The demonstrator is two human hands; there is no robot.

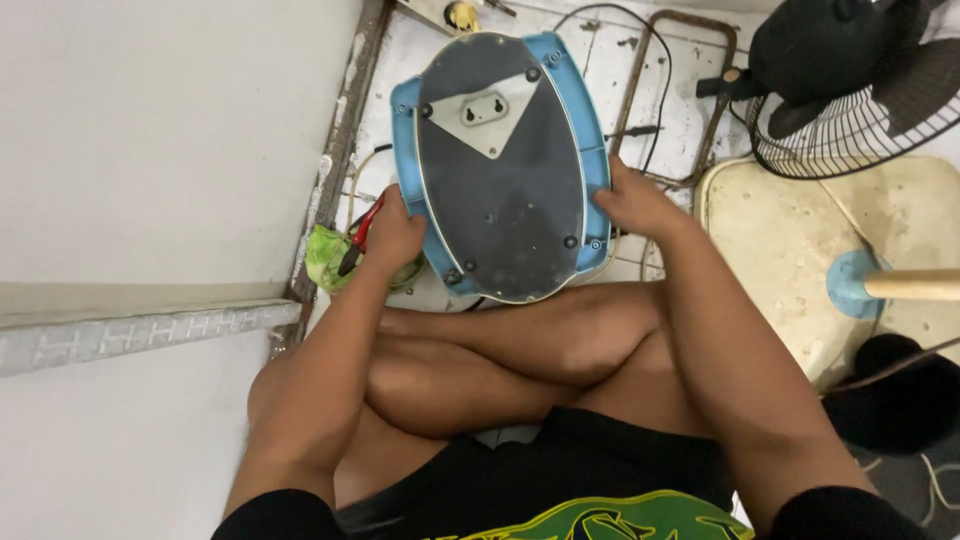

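Holding an oval fan base upright on edge over the crossed legs, underside facing the camera: dark bottom plate, blue rim around it, grey triangular bracket with a keyhole slot near the top. Left hand clasped on the lower left rim, fingers wrapped behind; right hand clasped on the lower right rim, thumb on the blue edge. Both hands grasping the base, neither released.

Screw heads visible around the plate: two near the top, one at lower right, a couple at lower left. Base resting low against the knees, tilted slightly away at the top.

Judgement on handling well:
- Keep grip on the blue rim, not on the dark plate; plate probably the part meant to come off.
- Support the lower edge on the legs, so one hand free for a tool without the base tipping.
- Check every screw position before prying; a missed one at the lower left likely hidden near the left thumb.
- Watch the black cable trailing behind on the white tiled floor; risk of snagging if the base gets turned.

Surroundings: red-handled pliers on a green cloth just beside the left hand, within reach. Fan head with wire guard at upper right, well apart. Pale wooden pole in a blue collar at right. Rusty metal frame on the floor behind the base.
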